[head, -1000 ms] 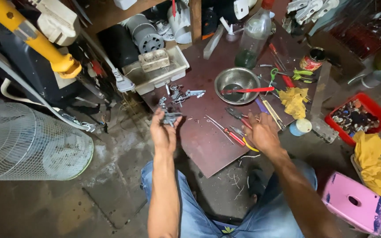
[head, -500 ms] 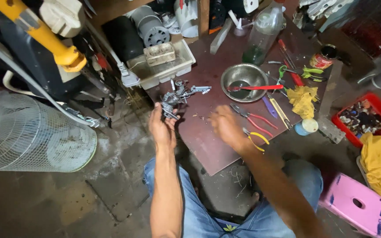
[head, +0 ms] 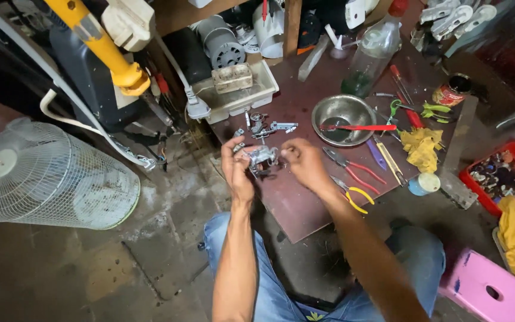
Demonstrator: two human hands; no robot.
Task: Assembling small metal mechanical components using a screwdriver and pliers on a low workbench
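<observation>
Both hands meet over the near-left part of the dark reddish worktop [head: 305, 203], holding a small grey metal assembly [head: 261, 157] between them, lifted clear of the board. The left hand [head: 237, 170] grips the assembly from the left, its fingers [head: 232, 150] curled and clamped on the metal. The right hand [head: 303, 162] comes in from the right with its fingers pinched together at the assembly's right edge; whether they actually clamp on a part cannot be told.

Just beyond the hands, more loose metal parts [head: 267, 123] lie on the worktop, near a white plastic tray [head: 242, 100] at the far-left corner. To the right of these sits a steel bowl [head: 343, 115] with a red-handled tool [head: 359, 127] resting across it. Near the right hand lie red-handled pliers [head: 350, 166] and yellow-handled pliers [head: 351, 194]. A yellow rag [head: 421, 146] is further right, with a clear plastic bottle [head: 372, 53] at the far edge.

On the floor to the left stands a white fan guard [head: 49, 176]. At the right are a red tray of small parts [head: 502, 176] and a pink stool [head: 487, 290].
</observation>
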